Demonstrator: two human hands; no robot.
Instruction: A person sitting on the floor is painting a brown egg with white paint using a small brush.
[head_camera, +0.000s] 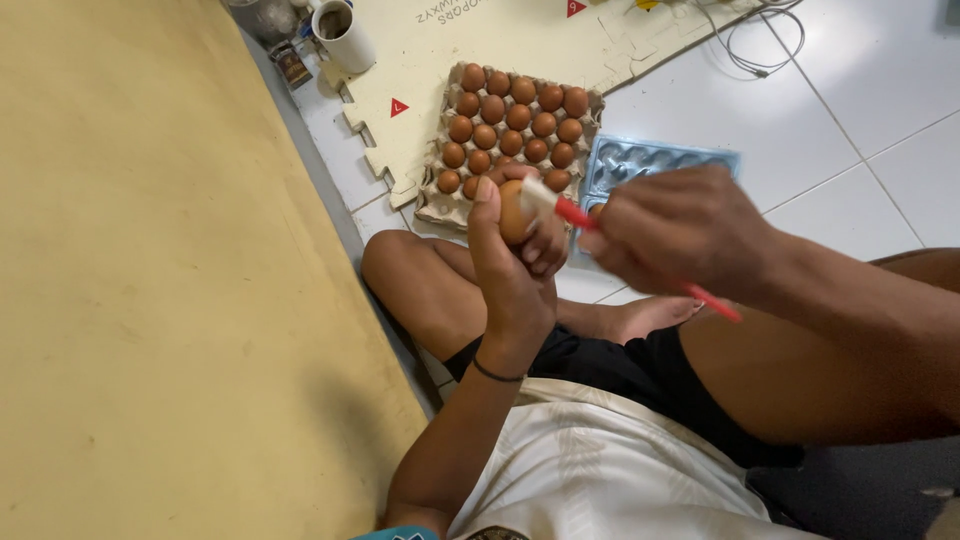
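1. The left hand (515, 265) is closed around a brown egg (513, 212), held above the lap with its long axis roughly upright.
2. The right hand (672, 232) pinches a slim red brush (580, 216); its pale tip rests on the egg's top, and the handle slants down to the right.
3. Behind them, a grey pulp carton (440, 205) on the white tiled floor holds rows of smooth brown eggs.
4. Beside it lies a glossy blue moulded plastic tray (655, 160).
5. A beige foam mat (480, 40) lies beyond them.
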